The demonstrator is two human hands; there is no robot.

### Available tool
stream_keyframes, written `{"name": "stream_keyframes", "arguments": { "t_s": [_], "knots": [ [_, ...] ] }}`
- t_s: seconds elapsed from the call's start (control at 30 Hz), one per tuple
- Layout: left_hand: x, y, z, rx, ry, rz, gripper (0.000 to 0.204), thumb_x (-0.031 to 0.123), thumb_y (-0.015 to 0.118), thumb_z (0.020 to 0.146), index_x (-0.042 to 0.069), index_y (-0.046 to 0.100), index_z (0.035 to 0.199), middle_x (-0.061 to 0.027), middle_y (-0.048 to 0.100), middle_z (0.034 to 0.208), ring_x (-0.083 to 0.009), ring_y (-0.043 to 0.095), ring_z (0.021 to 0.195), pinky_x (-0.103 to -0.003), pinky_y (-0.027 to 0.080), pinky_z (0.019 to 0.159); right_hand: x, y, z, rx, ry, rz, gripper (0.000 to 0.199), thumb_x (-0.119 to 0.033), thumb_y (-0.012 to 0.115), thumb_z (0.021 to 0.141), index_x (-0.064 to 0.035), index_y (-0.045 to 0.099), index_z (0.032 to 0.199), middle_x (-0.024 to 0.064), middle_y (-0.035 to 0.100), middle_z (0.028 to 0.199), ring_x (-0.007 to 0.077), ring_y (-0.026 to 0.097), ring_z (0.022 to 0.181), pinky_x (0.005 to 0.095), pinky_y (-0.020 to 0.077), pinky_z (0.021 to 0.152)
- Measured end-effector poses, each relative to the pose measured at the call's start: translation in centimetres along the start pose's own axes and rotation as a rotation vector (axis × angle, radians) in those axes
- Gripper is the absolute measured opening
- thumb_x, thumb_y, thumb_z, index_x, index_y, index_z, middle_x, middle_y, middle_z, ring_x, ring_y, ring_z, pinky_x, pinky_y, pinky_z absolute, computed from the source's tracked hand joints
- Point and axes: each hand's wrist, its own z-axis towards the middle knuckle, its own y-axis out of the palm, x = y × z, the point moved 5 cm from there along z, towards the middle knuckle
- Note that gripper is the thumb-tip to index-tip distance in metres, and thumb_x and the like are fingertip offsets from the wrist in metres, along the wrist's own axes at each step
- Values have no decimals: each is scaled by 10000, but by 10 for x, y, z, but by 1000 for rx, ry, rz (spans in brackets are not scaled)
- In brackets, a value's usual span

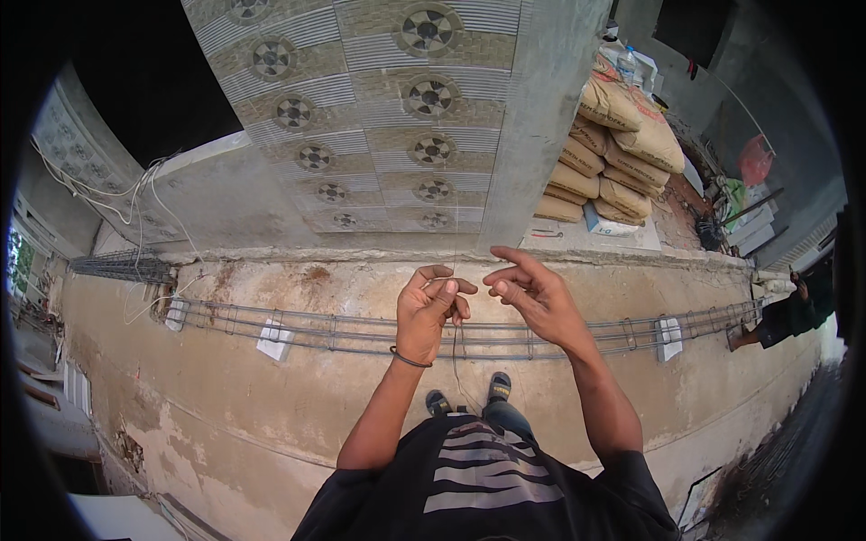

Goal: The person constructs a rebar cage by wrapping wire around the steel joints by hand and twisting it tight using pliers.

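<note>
Above the long rebar cage (379, 329) lying along the concrete floor (271, 406), the left hand (431, 311) is pinching a thin wire (454, 356) between curled thumb and forefinger, the strand hanging down toward the sandalled feet. Just beside it, the right hand (532, 293) is hovering half open, fingers spread and apparently gripping nothing, though the wire is too fine to be sure. Working well here probably means keeping the strand taut and untangled while handling it, clear of the cage bars.

left hand (431, 307) pinching thin string (456, 243), right hand (532, 293) open
</note>
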Motion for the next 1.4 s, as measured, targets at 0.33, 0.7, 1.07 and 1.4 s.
{"name": "stream_keyframes", "arguments": {
  "t_s": [0.33,0.7,1.07,1.4],
  "knots": [
    [-15,20,-3,-34,-118,45,138,92,623,946,-8,589,1036,-153,698,949,-183,672,746,-272,542,652,-32,3,54,-51,-47,-64,365,-52,704,863,-15,571,1201,57,720,780,96,628,673,251,495,659],
    [-15,18,-11,78,-74,158,236,162,648,947,-35,663,1078,-98,668,839,-108,591,635,-214,450,515,-4,-1,56,31,68,420,159,-68,700,882,0,625,1005,51,682,742,83,621,661,221,512,608],
    [11,33,-10,24,140,304,257,159,693,919,-51,683,1066,-73,648,744,-44,468,548,-187,323,473,-9,-16,43,104,84,603,112,-72,718,871,-5,655,933,67,693,780,106,669,692,224,542,594],
    [18,33,-8,72,3,250,202,148,687,912,-23,675,1018,-115,681,803,-82,549,543,-176,338,428,-22,-19,42,218,64,643,509,-27,703,863,-5,455,1307,114,674,896,143,676,765,262,571,694]
  ]
}}
